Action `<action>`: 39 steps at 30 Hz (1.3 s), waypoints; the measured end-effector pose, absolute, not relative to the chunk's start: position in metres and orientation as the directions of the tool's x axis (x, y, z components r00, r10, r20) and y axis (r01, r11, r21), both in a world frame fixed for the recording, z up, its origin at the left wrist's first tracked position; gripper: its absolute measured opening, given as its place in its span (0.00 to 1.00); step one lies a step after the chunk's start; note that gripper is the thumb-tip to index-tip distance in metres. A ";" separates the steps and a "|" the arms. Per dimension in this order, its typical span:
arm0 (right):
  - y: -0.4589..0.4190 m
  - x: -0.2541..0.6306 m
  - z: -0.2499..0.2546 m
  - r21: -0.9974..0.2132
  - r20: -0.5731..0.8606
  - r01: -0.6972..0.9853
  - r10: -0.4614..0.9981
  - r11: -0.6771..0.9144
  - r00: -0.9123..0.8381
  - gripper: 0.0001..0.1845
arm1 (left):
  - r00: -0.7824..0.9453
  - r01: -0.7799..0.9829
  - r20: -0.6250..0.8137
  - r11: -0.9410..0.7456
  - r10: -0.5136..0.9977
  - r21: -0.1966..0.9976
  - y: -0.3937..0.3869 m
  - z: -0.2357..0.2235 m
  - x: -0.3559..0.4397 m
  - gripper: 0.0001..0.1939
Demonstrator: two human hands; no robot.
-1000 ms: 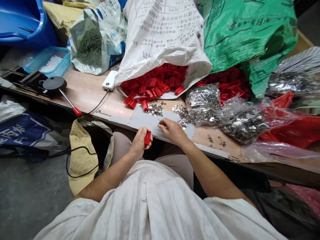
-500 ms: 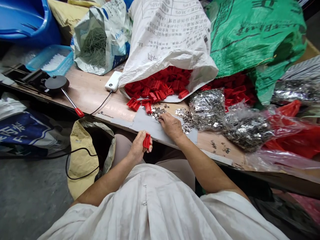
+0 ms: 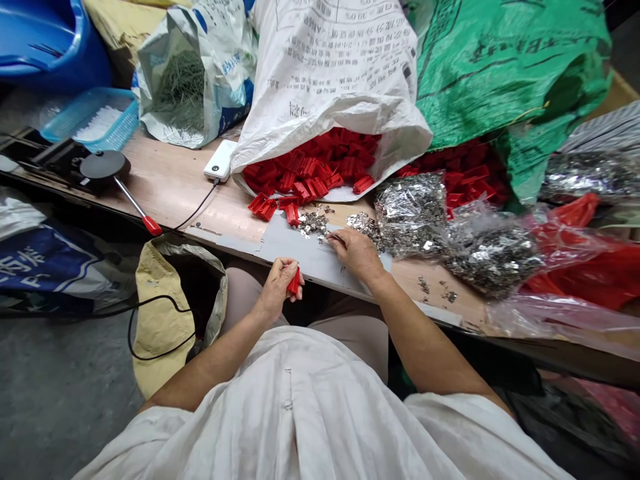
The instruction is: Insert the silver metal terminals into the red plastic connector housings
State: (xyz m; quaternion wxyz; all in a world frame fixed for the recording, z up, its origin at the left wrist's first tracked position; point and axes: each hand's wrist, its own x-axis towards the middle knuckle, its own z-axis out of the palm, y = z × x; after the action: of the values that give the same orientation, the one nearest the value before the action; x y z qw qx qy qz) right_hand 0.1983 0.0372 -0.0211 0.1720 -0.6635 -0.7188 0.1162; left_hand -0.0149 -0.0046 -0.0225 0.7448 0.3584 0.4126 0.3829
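Note:
My left hand (image 3: 276, 287) is closed around a red plastic part (image 3: 295, 283), held just off the table's front edge above my lap. Over the grey sheet (image 3: 287, 248) my right hand (image 3: 357, 255) has thumb and fingers pinched together; whatever lies between the tips is too small to name. Just left of those fingertips is a small pile of shiny metal pieces (image 3: 313, 224). Behind the hand lies another loose metal pile (image 3: 364, 224). More red plastic parts (image 3: 310, 170) spill from the mouth of a white woven sack (image 3: 335, 73).
Clear bags of metal pieces (image 3: 411, 212) lie to the right, before a green sack (image 3: 505, 73). At left are a white power bank (image 3: 220, 161) with a cable, a black lever tool (image 3: 105, 168) and a blue basket (image 3: 117, 127). A yellow sack (image 3: 163, 320) stands below the edge.
My right hand has moved slightly right, away from the small metal pile, fingers still pinched. In my left hand the red plastic part has turned, showing a narrower side. The view has shifted a little.

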 end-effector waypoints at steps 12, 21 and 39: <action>0.042 0.186 -0.020 -0.378 0.070 0.926 0.997 -0.006 0.035 0.10 | 0.344 -0.253 -0.360 0.455 0.867 0.854 -0.008 -0.024 -0.014 0.21; 0.041 0.170 -0.023 -0.365 0.032 0.930 0.998 -0.037 0.052 0.07 | 0.196 0.179 -0.108 0.073 0.975 0.981 -0.005 -0.021 -0.017 0.16; 0.020 0.195 -0.028 -0.609 0.099 0.787 0.994 0.099 -0.048 0.10 | 0.492 0.718 0.268 -0.560 0.828 0.414 0.018 -0.035 0.018 0.10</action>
State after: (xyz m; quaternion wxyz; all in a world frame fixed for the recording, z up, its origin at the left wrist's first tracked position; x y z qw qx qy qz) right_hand 0.1946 0.0200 -0.0277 0.2570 -0.6403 -0.6953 0.2015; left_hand 0.0183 0.0176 -0.0353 0.1244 0.8547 0.4523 0.2224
